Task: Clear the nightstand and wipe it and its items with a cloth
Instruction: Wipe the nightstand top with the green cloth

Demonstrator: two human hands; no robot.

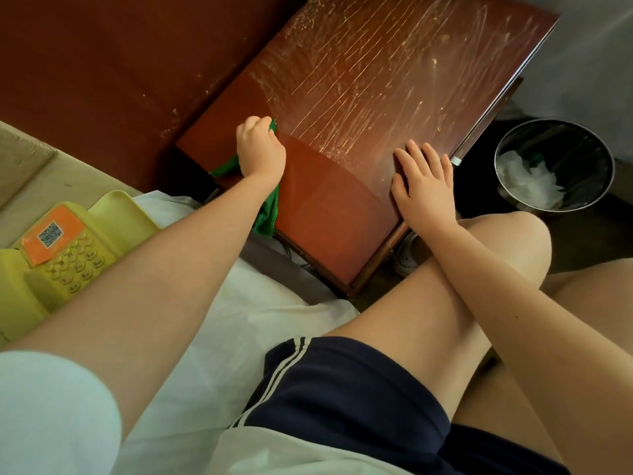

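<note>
From the head view, the person sits on the bed (274,320) facing the nightstand. Its reddish wooden worktop (359,97) slants away toward the upper right.

The left grip (261,149) is curled tight round a green cloth (268,209) and presses it on the wood at the worktop's left edge. The loose end of the cloth hangs down over that edge. The right grip (424,186) lies flat with its fingers spread, palm down on the worktop just inside the right front corner.

A yellow telephone (61,262) rests on the bed beside the left forearm, well off the worktop. An orange sticker (51,234) on it carries a square scan code, too small to read. The keys show digits, among them 1, 2, 3, 5 and 6. No brand name is legible.

The wood between the two hands is darker and smooth. Beyond them, pale dried streaks cover it up to the far edge. The right edge has a thin metal strip. Past that, on the dark floor, a round bin (513,186) with a clear liner holds crumpled white material. A dark red panel (102,80) stands close along the worktop's left side.
</note>
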